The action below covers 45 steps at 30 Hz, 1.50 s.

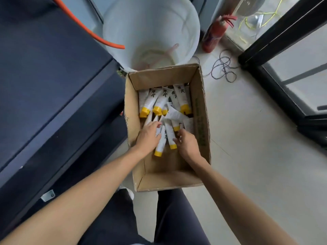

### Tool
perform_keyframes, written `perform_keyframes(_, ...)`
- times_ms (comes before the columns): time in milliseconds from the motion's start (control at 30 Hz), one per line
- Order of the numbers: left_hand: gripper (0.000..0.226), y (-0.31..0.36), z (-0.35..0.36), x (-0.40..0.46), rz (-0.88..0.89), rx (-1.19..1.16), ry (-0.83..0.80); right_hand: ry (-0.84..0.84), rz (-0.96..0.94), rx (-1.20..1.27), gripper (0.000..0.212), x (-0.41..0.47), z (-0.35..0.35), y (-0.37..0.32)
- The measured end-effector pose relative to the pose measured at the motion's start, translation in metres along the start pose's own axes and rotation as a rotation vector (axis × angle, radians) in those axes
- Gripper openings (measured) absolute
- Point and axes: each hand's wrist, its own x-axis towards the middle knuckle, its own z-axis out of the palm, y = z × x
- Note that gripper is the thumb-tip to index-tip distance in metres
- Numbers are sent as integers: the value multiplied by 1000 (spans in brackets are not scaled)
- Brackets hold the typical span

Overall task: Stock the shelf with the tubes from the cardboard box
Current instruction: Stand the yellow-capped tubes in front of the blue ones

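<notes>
An open cardboard box stands on the floor in front of me. Several white tubes with yellow caps lie jumbled inside, mostly at its far end. Both hands are down in the box. My left hand lies over a few tubes, fingers curled round one tube whose yellow cap points toward me. My right hand curls its fingers on another tube beside it. The near part of the box floor is bare cardboard.
A dark blue shelf unit runs along the left, touching the box. A large white bucket stands just beyond the box, an orange hose over its rim. A red fire extinguisher, loose cables and a black-framed glass door are at right.
</notes>
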Motion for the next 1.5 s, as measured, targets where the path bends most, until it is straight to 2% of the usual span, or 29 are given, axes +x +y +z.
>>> perform_keyframes(233, 52, -12, 70, 25, -80, 176, -56, -55, 154, -13, 26, 38, 56, 20)
perform_keyframes(400, 47, -14, 89, 40, -121, 254, 25, 17, 145, -194, 16, 56, 72, 22)
perform_keyframes(567, 34, -19, 98, 45, -71, 335, 85, 1, 74, -382, 21, 59, 76, 23)
perform_keyframes(700, 27, -13, 98, 36, -103, 187, 138, 22, 139, -212, 25, 60, 73, 22)
perform_keyframes(833, 25, -12, 95, 16, -321, -130, 227, 44, 205, 49, 35, 44, 67, 20)
perform_keyframes(1000, 26, -7, 71, -9, -373, -266, 241, 83, 135, 312, 27, 13, 46, 12)
perform_keyframes(1267, 19, 25, -9, -54, -267, -411, 369, 116, -8, 427, 34, -34, -8, -27)
perform_keyframes(1500, 27, 57, -92, -97, -120, -584, 499, 150, -238, 471, 31, -80, -68, -94)
